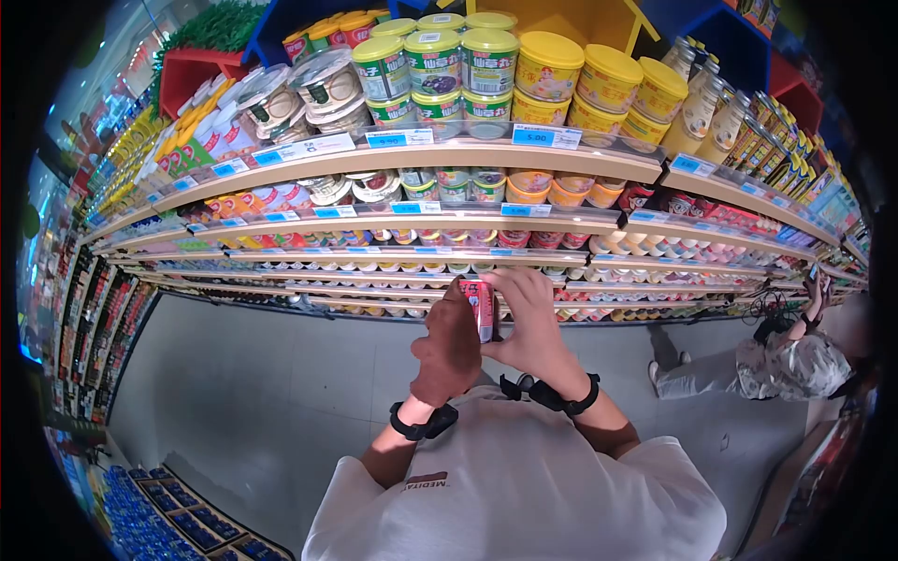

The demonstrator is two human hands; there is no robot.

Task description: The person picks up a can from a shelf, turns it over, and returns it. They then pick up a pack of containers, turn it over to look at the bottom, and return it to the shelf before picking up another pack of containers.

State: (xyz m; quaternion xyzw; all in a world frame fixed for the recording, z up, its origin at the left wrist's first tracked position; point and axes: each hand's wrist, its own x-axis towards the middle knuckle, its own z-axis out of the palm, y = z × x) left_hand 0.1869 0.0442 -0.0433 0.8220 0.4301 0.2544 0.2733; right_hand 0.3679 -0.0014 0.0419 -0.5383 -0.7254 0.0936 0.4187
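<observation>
A red can [479,309] with pale lettering is held upright between my two hands, in front of my chest. My left hand [447,348] wraps round its left side, thumb near the top. Around its right side and top edge curl the fingers of my right hand [528,323]. Dark bands sit on both my wrists. Beyond the hands, the lower shelves [421,276] carry rows of small cans and cups.
Yellow-lidded tubs [547,67] and green-labelled cans [435,64] stand on the top shelf [421,157] behind price tags. Another person [790,365] stands at the right by the shelves. Blue packages [140,510] fill a display at the lower left.
</observation>
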